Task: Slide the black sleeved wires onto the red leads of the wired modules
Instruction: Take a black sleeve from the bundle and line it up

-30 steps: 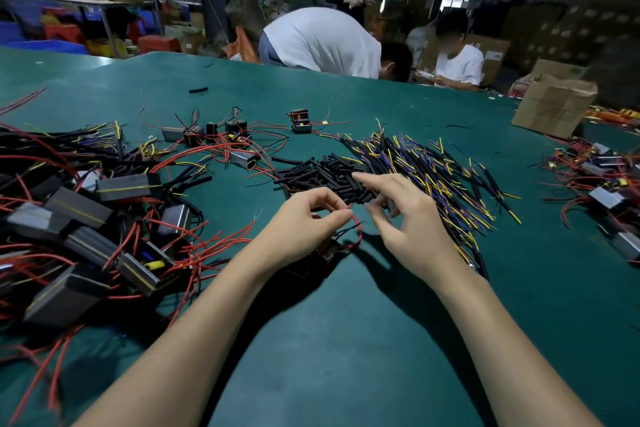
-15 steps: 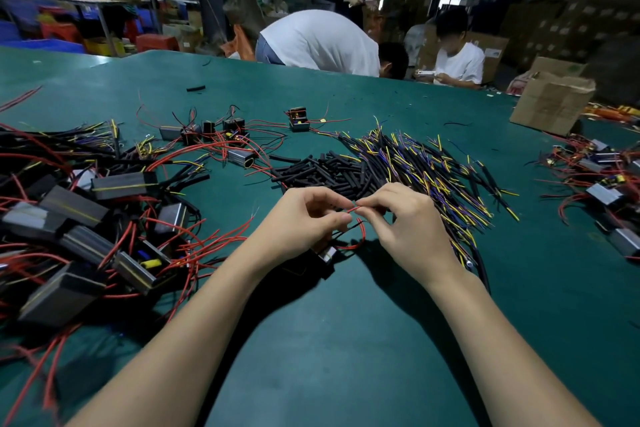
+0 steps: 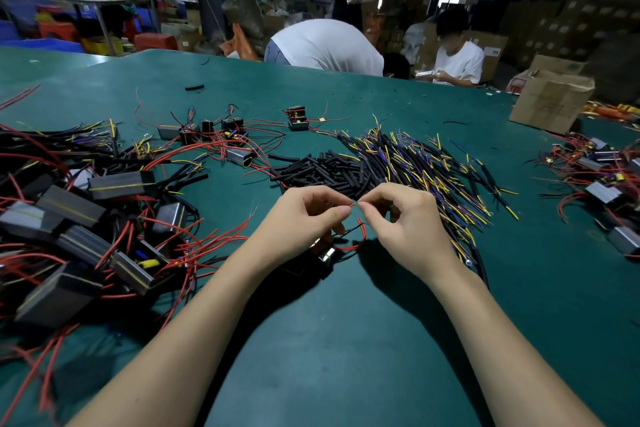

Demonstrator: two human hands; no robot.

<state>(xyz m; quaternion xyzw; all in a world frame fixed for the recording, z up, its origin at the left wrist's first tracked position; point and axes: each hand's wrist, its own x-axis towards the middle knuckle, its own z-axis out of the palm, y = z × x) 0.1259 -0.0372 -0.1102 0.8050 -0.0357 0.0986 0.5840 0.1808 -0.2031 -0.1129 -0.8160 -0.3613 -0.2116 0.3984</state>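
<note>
My left hand [image 3: 306, 217] pinches the end of a red lead [image 3: 356, 243] between thumb and forefinger. My right hand [image 3: 405, 218] pinches something thin at that same lead tip, fingertip to fingertip; what it holds is too small to tell. The lead loops down to a small wired module [image 3: 325, 255] lying on the green table [image 3: 346, 340] under my left hand. Just beyond my hands lie a heap of short black sleeves [image 3: 322, 172] and a spread of black sleeved wires [image 3: 422, 166] with yellow and blue ends.
A big pile of grey modules with red leads [image 3: 76, 218] fills the left. More modules [image 3: 602, 180] lie at the right edge, a few small ones [image 3: 298, 118] farther back. A cardboard box [image 3: 550, 100] stands at the far right. People work beyond the table.
My right hand left the sleeve heap and came back to meet my left hand. Both hands rose slightly and now pinch the red lead's tip together.
</note>
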